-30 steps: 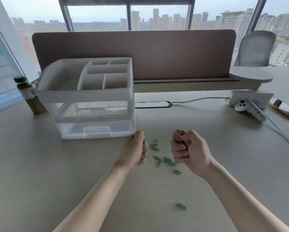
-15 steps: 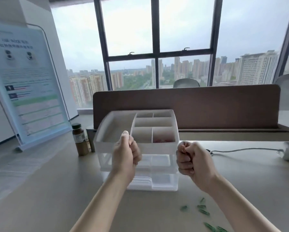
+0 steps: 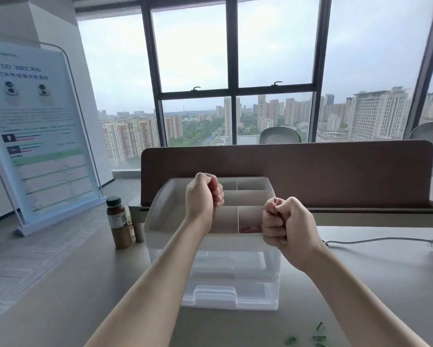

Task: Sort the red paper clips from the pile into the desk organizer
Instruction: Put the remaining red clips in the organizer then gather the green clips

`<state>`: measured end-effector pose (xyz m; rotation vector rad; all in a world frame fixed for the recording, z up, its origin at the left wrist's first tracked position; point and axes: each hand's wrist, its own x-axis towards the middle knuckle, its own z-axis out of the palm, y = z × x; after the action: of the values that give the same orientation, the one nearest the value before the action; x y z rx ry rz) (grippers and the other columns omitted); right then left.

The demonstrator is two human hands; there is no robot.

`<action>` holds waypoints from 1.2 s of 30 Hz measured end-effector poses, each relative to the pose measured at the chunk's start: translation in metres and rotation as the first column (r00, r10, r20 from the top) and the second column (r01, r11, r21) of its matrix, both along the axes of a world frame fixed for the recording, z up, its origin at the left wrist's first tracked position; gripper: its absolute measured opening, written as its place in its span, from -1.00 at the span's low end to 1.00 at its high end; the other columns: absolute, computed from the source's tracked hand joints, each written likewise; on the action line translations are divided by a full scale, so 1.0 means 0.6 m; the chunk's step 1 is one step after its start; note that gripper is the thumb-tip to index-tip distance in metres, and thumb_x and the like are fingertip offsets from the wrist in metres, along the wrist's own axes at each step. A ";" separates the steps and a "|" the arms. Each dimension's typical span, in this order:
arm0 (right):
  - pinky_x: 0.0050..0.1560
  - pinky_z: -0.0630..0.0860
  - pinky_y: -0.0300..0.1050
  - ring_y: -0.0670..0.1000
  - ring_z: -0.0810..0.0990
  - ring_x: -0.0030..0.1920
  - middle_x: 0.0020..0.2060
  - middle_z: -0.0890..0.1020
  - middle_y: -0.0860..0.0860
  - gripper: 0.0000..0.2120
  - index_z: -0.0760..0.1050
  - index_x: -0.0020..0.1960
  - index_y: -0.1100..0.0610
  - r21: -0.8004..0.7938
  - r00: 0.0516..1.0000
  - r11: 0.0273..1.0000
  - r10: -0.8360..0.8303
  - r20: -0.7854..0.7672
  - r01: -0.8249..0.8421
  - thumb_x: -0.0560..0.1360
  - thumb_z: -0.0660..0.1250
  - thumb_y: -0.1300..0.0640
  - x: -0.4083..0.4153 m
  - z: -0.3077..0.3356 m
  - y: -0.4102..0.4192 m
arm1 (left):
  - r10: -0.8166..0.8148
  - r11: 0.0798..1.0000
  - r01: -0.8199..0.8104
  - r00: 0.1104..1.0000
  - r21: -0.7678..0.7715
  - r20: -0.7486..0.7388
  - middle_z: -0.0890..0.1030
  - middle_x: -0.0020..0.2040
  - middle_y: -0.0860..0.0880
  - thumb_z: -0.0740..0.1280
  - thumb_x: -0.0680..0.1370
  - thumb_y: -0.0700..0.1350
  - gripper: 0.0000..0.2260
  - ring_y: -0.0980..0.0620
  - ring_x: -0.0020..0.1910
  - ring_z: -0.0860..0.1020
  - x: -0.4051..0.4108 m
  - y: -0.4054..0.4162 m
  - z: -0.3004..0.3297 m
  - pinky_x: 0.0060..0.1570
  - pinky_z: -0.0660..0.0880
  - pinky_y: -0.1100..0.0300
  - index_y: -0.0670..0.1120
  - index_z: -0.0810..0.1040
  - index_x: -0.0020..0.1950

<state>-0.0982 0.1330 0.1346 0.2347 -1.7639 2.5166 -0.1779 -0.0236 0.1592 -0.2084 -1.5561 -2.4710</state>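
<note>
The translucent desk organizer (image 3: 157, 221) stands on the desk ahead of me, with a divided top tray and clear drawers below. Red paper clips (image 3: 250, 229) lie in its near right compartment. My left hand (image 3: 204, 196) hovers over the tray's middle, fingers curled into a fist; reddish clips seem to show between the fingers. My right hand (image 3: 285, 221) is a fist at the tray's right edge, gripping red clips that peek out at the thumb. Green paper clips (image 3: 318, 335) lie on the desk at the lower right.
A brown bottle (image 3: 119, 222) with a green cap stands left of the organizer. A standing poster board (image 3: 35, 136) is at the far left. A brown divider panel (image 3: 335, 171) runs behind the organizer, and a white cable (image 3: 375, 240) lies at right.
Both fists rose from the clip pile on the desk up to the organizer's top tray. My view lifted, so the green clips dropped to the frame's bottom edge.
</note>
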 end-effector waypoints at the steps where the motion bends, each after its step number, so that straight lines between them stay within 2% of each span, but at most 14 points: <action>1: -0.49 -0.07 -0.20 -0.03 -0.03 -0.41 -0.41 0.13 -0.01 -0.90 0.22 -0.35 0.05 -0.008 1.000 1.000 -0.004 -0.002 0.004 0.31 0.00 0.18 -0.002 0.001 0.001 | -0.001 1.000 0.002 1.000 0.016 -0.020 0.36 -0.50 -0.07 0.03 0.43 -0.28 -0.78 0.00 -0.54 0.28 -0.002 -0.001 -0.002 -0.49 0.14 0.24 -0.13 0.32 -0.39; 6: -0.49 -0.06 -0.18 -0.03 -0.04 -0.39 -0.39 0.11 0.00 -0.85 0.25 -0.35 0.07 -0.047 0.999 0.998 -0.031 -0.019 0.030 0.34 -0.04 0.21 -0.005 0.006 0.005 | -0.008 0.996 0.013 0.999 0.090 -0.051 0.54 -0.44 -0.11 0.01 0.43 -0.33 -0.69 -0.03 -0.46 0.49 -0.007 -0.009 -0.014 -0.37 0.40 0.18 -0.17 0.41 -0.44; 10: -0.50 -0.05 -0.21 -0.03 -0.04 -0.39 -0.40 0.12 -0.01 -0.82 0.25 -0.35 0.07 -0.088 0.999 0.995 -0.042 -0.014 0.041 0.35 -0.05 0.23 -0.005 0.006 0.003 | -0.047 0.998 0.051 0.995 0.048 -0.092 0.64 -0.32 -0.24 0.06 0.43 -0.27 -0.65 -0.16 -0.31 0.61 -0.007 -0.009 -0.015 -0.35 0.49 0.17 -0.23 0.59 -0.39; 13: -0.52 -0.04 -0.23 -0.03 -0.04 -0.40 -0.41 0.13 -0.01 -0.83 0.24 -0.34 0.08 -0.100 0.999 0.994 -0.049 -0.009 0.048 0.36 -0.06 0.23 -0.004 0.004 0.001 | -0.098 0.992 0.107 0.988 0.066 -0.119 0.66 -0.21 -0.31 0.04 0.46 -0.21 -0.60 -0.22 -0.13 0.65 -0.005 -0.010 -0.015 -0.08 0.57 0.06 -0.32 0.65 -0.24; 18: -0.51 -0.05 -0.22 -0.03 -0.04 -0.40 -0.41 0.13 -0.01 -0.84 0.23 -0.34 0.08 -0.100 0.999 0.994 -0.046 0.004 0.047 0.35 -0.05 0.23 -0.001 0.002 0.003 | -0.178 0.978 0.192 0.972 0.081 -0.153 0.65 0.00 -0.37 -0.08 0.55 -0.13 -0.48 -0.16 0.12 0.63 0.005 -0.022 -0.021 0.28 0.38 0.06 -0.38 0.61 0.03; 21: -0.51 -0.05 -0.21 -0.03 -0.04 -0.41 -0.42 0.13 -0.02 -0.86 0.22 -0.34 0.08 -0.109 0.999 0.993 -0.040 0.013 0.041 0.35 -0.05 0.22 -0.003 0.002 0.004 | -0.252 0.960 0.266 0.957 0.088 -0.141 0.63 0.13 -0.32 -0.12 0.56 -0.06 -0.43 -0.09 0.27 0.55 0.005 -0.036 -0.023 0.40 0.22 0.05 -0.35 0.55 0.20; 24: -0.51 -0.05 -0.22 -0.03 -0.04 -0.41 -0.42 0.13 -0.02 -0.86 0.22 -0.34 0.07 -0.103 0.999 0.994 -0.028 0.019 0.030 0.35 -0.04 0.22 -0.004 0.002 0.002 | -0.301 0.946 0.314 0.943 0.083 -0.140 0.60 0.23 -0.25 -0.14 0.57 -0.02 -0.41 -0.03 0.36 0.46 0.007 -0.041 -0.022 0.46 0.10 0.04 -0.31 0.51 0.28; 27: -0.51 -0.05 -0.22 -0.04 -0.03 -0.42 -0.43 0.14 -0.02 -0.90 0.22 -0.35 0.07 -0.083 0.999 0.996 -0.029 0.025 0.031 0.29 -0.01 0.22 -0.004 0.004 -0.001 | -0.288 0.944 0.308 0.945 0.121 -0.154 0.59 0.25 -0.23 -0.12 0.57 -0.02 -0.43 -0.02 0.36 0.47 0.013 -0.039 -0.021 0.49 0.10 0.02 -0.30 0.52 0.28; 31: -0.50 -0.06 -0.22 -0.06 0.03 -0.49 -0.48 0.17 -0.02 -0.97 0.20 -0.37 0.08 -0.075 0.998 0.996 -0.037 0.043 0.040 0.19 0.02 0.18 -0.006 0.020 -0.008 | -0.173 0.944 0.212 0.971 0.251 -0.167 0.63 0.19 -0.22 -0.07 0.58 -0.02 -0.49 -0.04 0.28 0.54 0.019 -0.061 -0.021 0.46 0.19 -0.01 -0.24 0.60 0.14; 36: -0.50 -0.07 -0.24 -0.06 0.04 -0.52 -0.52 0.21 -0.02 -0.93 0.18 -0.40 0.08 -0.053 0.997 0.997 -0.052 0.063 0.055 0.24 0.01 0.22 -0.030 0.042 -0.048 | -0.004 0.974 0.026 0.995 0.225 -0.095 0.69 0.08 -0.17 -0.02 0.58 -0.08 -0.58 -0.01 0.16 0.62 0.018 -0.101 -0.021 0.41 0.29 -0.01 -0.19 0.62 0.04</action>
<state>-0.1164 0.1044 0.1597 0.1067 -1.6955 2.5564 -0.1669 -0.0842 0.1467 -0.2947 -1.2290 -2.5830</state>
